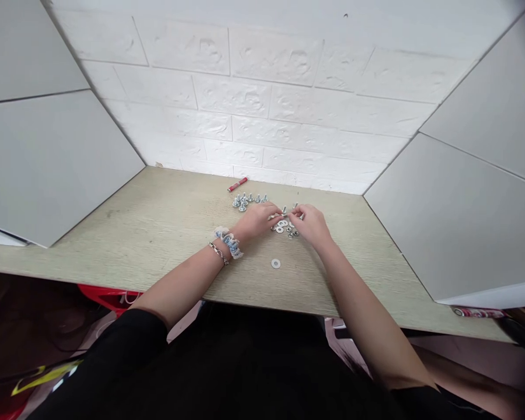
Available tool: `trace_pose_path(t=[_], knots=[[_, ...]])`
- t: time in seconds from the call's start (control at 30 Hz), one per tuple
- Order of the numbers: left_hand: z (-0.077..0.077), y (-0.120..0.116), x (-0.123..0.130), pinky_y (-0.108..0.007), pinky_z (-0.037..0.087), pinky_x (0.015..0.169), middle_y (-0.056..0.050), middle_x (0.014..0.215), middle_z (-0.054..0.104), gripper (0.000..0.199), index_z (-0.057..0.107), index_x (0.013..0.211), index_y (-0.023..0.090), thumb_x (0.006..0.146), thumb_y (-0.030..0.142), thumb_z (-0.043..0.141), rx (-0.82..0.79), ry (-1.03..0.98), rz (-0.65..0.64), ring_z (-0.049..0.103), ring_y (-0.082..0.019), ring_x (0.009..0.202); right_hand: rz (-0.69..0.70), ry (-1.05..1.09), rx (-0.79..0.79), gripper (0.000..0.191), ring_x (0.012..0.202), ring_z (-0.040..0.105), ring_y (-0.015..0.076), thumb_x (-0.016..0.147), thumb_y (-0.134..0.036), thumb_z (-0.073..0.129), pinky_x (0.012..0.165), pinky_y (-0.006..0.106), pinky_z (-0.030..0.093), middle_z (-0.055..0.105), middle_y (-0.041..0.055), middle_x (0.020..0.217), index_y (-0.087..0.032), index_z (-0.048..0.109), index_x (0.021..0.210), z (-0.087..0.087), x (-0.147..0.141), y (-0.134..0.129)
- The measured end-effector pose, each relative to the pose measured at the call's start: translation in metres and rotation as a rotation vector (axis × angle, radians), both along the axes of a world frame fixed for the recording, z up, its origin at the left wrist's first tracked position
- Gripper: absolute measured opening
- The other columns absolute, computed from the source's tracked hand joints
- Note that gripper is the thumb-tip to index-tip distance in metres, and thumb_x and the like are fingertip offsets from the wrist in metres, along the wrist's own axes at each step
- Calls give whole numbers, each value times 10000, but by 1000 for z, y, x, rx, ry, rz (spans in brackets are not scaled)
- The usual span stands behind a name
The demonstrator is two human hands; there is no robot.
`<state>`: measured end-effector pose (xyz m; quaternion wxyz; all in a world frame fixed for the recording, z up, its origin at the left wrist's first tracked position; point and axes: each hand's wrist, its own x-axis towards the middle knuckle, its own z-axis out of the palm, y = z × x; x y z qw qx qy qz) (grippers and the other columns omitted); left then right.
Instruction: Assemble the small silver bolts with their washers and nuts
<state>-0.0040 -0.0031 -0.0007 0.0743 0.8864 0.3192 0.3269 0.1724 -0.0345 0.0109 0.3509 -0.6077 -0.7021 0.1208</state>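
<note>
Our left hand and right hand curl in together just above the washer pile; we can't tell if either grips a part. Bolts stand just behind the pile, one loose washer in front. Parts this small want a fingertip pinch.

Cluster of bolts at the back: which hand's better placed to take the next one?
Left, probably. The left hand sits right beside the bolts, while the right hand is farther off, on the far side of the washers. What either hand's fingertips hold can't be made out.
</note>
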Motion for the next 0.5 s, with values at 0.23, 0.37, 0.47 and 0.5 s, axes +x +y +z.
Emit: trace_pose_path(t=[0.23, 0.37, 0.47, 0.5], knots=[[8, -5, -2, -299, 457, 754, -77, 856, 653, 277, 646, 838, 146, 916, 267, 409, 14, 8, 79, 592, -172, 811, 510, -65, -411, 392, 517, 355, 82, 699, -477, 621, 512, 231, 257, 423, -47, 539, -178, 407, 562, 22, -16, -40], [10, -4, -3, -305, 459, 765, -80, 840, 646, 272, 633, 803, 147, 910, 253, 406, 17, -36, 157, 584, -174, 798, 559, -295, -562, 441, 518, 351, 87, 629, -464, 706, 504, 246, 225, 416, -48, 497, -173, 394, 514, 14, -24, -53], [13, 2, -7, -307, 456, 802, -77, 844, 647, 257, 630, 804, 149, 903, 247, 414, 29, -80, 218, 584, -176, 825, 416, -380, -518, 405, 546, 376, 101, 675, -444, 685, 511, 254, 220, 466, -27, 544, -174, 418, 533, 7, -23, -50], [15, 4, -10, -307, 454, 819, -77, 854, 650, 250, 631, 817, 149, 900, 245, 415, 30, -101, 242, 585, -176, 839, 327, -398, -471, 376, 565, 390, 108, 706, -435, 662, 513, 255, 217, 494, -15, 580, -176, 432, 557, 7, -22, -48]])
